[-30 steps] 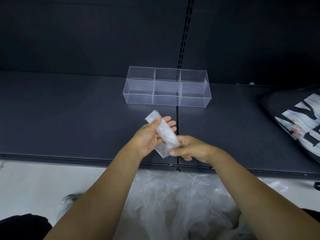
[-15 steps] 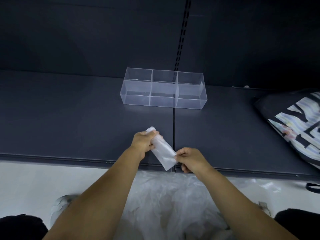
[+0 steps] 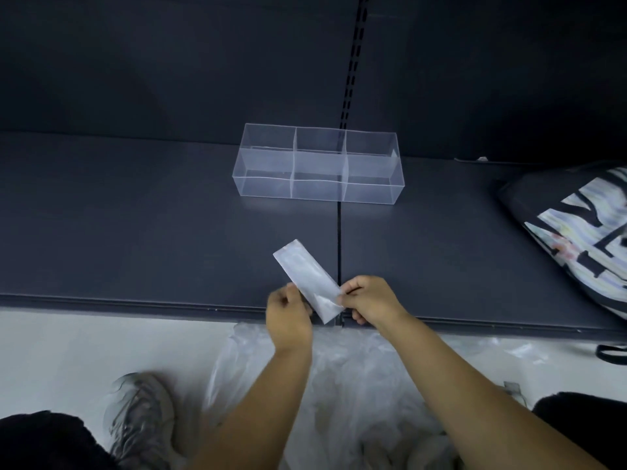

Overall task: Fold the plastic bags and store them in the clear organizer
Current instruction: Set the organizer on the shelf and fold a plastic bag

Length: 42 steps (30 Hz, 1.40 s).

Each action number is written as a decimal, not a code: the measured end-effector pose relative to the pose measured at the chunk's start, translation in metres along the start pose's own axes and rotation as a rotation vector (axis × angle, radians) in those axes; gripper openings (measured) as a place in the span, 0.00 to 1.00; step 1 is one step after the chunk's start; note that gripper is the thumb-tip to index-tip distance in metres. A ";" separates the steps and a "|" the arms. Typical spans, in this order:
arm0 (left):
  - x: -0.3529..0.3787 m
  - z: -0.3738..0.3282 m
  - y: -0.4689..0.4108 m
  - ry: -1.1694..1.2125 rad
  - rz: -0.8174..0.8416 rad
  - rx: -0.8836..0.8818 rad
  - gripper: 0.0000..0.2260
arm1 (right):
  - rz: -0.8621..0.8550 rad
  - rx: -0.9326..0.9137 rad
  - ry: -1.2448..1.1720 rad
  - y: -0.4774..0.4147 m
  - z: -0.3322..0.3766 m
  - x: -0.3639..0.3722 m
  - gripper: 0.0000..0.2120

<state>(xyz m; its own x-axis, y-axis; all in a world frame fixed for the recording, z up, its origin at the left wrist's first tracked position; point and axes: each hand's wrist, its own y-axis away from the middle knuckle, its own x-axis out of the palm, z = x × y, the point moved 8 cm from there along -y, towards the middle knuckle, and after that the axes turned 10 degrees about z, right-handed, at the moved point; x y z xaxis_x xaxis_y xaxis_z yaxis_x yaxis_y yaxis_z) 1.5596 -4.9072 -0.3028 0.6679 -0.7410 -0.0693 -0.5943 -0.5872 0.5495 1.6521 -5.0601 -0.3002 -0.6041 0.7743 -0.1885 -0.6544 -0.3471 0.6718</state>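
The folded plastic bag point(image 3: 307, 279), a narrow whitish strip, sits over the front part of the dark shelf point(image 3: 135, 215), just left of the seam between its two panels. It runs on a slant: its far end points up and left toward the organizer, and its near end reaches the shelf's front edge. Whether it lies on the shelf or is held just above it cannot be told. The left grip point(image 3: 288, 317), a bare hand seen from the back and somewhat blurred, has its fingers curled and pinches the strip's left edge near the lower end. The right grip point(image 3: 369, 301) pinches the lower right corner between thumb and curled fingers. The clear organizer point(image 3: 264, 186) stands farther back on the shelf, well apart from the strip, with two cross walls dividing it into three compartments in a row. A dark printed backpack point(image 3: 576, 239) lies at the shelf's right end. Below the shelf edge, a loose heap of plastic bags point(image 3: 339, 385) rests on the pale floor point(image 3: 84, 351), with a grey shoe point(image 3: 142, 418) to its left
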 end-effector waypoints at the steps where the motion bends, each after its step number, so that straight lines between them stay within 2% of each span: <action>1: 0.007 0.011 0.006 0.062 0.040 -0.088 0.13 | -0.001 0.000 0.003 0.000 0.000 0.000 0.04; 3: 0.020 0.023 0.013 0.047 0.149 -0.181 0.18 | -0.004 0.007 0.010 0.000 0.001 -0.001 0.04; 5: 0.026 0.030 0.016 -0.146 0.224 -0.201 0.21 | -0.012 0.019 0.011 0.000 0.000 -0.001 0.05; 7: 0.023 0.031 0.015 -0.303 0.218 -0.194 0.21 | -0.024 0.031 0.007 0.000 0.000 -0.001 0.04; 12: 0.004 0.024 0.010 -0.519 0.121 -0.123 0.17 | -0.038 0.038 0.013 0.000 -0.001 -0.001 0.04; 14: 0.004 0.004 0.018 -0.720 0.059 0.107 0.11 | -0.041 0.040 0.028 0.000 -0.001 -0.001 0.04; 16: 0.016 -0.023 0.036 -0.823 0.068 0.512 0.05 | -0.041 0.040 0.031 -0.001 0.001 0.000 0.04; 17: 0.028 -0.027 0.042 -0.896 0.153 0.660 0.11 | -0.038 0.042 0.031 -0.001 0.001 0.001 0.03; 18: 0.040 -0.022 0.044 -0.989 0.284 0.729 0.19 | -0.036 0.045 0.037 -0.001 0.002 0.001 0.03; 20: 0.049 -0.005 0.040 -1.198 0.442 0.734 0.30 | -0.028 0.060 0.052 0.000 0.003 0.001 0.04; 22: 0.046 0.005 0.034 -1.270 0.451 0.740 0.33 | -0.004 0.089 0.027 0.002 0.004 0.001 0.06; 25: 0.042 -0.004 0.036 -1.150 0.425 0.775 0.29 | 0.024 0.127 -0.097 0.007 0.007 -0.001 0.06; 29: 0.038 -0.031 0.037 -1.069 0.290 0.886 0.15 | 0.076 0.096 -0.164 0.012 0.024 -0.010 0.07; 31: 0.036 -0.040 0.031 -1.081 0.318 0.811 0.13 | 0.086 0.001 -0.044 0.011 0.039 -0.018 0.13; 33: 0.032 -0.046 0.020 -1.083 0.335 0.737 0.14 | 0.124 -0.163 0.189 0.008 0.057 -0.020 0.23; 35: 0.032 -0.052 0.007 -1.136 0.342 0.688 0.16 | 0.288 -0.256 0.314 0.004 0.064 -0.005 0.32; 36: 0.031 -0.055 0.000 -1.118 0.360 0.655 0.16 | 0.368 -0.253 0.330 0.000 0.061 0.005 0.33; 38: 0.026 -0.057 -0.018 -0.957 0.410 0.540 0.16 | 0.412 -0.226 0.319 -0.010 0.057 0.016 0.29; 42: 0.014 -0.047 -0.051 -0.478 0.466 0.229 0.13 | 0.220 -0.273 0.278 -0.033 0.066 0.015 0.07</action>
<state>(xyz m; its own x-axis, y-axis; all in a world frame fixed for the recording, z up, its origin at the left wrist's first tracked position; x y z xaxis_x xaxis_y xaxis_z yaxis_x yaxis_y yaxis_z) 1.6205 -4.8723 -0.2930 0.0821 -0.9630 -0.2566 -0.8849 -0.1889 0.4258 1.6946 -5.0024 -0.2773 -0.8170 0.5080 -0.2728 -0.5705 -0.6433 0.5105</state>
